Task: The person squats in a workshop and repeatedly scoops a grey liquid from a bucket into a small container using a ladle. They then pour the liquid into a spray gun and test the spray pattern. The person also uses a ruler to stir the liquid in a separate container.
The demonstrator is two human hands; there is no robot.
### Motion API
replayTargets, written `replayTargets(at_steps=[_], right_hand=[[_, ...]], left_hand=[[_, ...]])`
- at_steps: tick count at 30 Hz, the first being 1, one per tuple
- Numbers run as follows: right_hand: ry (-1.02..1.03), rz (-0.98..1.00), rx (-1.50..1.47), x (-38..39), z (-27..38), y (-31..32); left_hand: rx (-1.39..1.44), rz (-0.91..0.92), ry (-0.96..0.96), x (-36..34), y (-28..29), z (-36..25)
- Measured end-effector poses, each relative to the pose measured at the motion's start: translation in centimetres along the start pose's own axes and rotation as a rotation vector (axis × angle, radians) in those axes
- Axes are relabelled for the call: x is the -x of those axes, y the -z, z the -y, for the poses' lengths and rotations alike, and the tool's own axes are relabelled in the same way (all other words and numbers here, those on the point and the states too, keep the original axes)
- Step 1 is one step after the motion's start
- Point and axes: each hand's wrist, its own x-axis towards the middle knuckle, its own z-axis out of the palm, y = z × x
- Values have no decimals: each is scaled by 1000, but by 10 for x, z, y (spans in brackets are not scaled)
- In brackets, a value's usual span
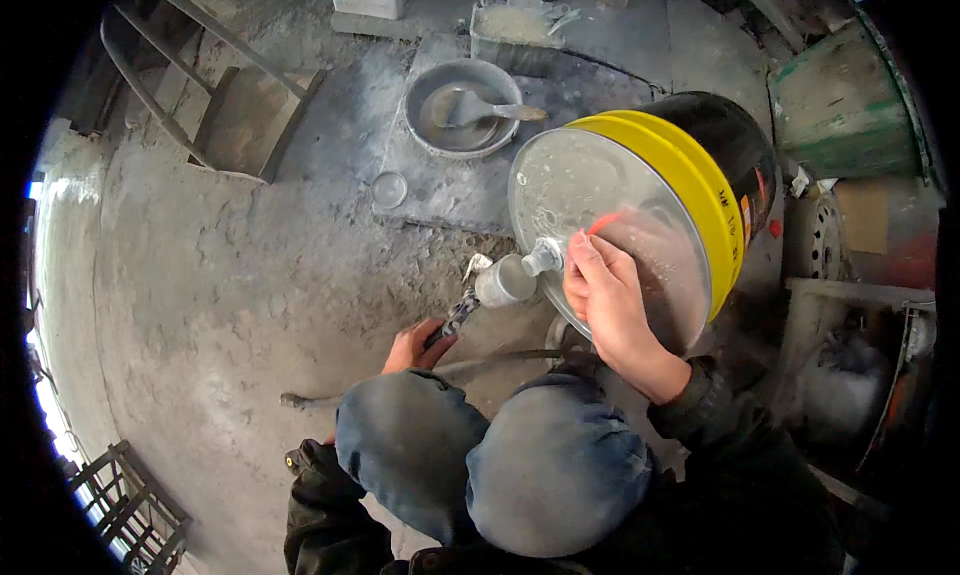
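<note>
A large drum [727,160] with a yellow band and black body lies tipped on its side, its silver lid [665,265] facing me. A clear plastic spout [543,257] sticks out of the lid. My right hand [615,305] is closed on a red piece [610,218] beside the spout. My left hand [420,345] grips the patterned handle [458,315] of a tool, perhaps a spray gun, with a metal cup [503,283] attached. The cup's mouth is just below and left of the spout; whether liquid is flowing I cannot tell.
A grey basin [425,140] holding a wide scraper [465,109] sits behind, near a small round lid [389,189] and a tub [510,40]. A metal-framed cart [205,125] stands upper left, a dark rack [125,505] lower left, a green container [845,105] and a wheel rim [820,235] at right.
</note>
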Motion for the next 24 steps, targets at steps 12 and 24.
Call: replayTargets(at_steps=[12, 24], right_hand=[[9, -7, -3, -9, -33, -10], [18, -21, 53, -12, -38, -12]], left_hand=[[8, -78, -35, 4, -8, 27], [27, -29, 29, 5, -6, 26]])
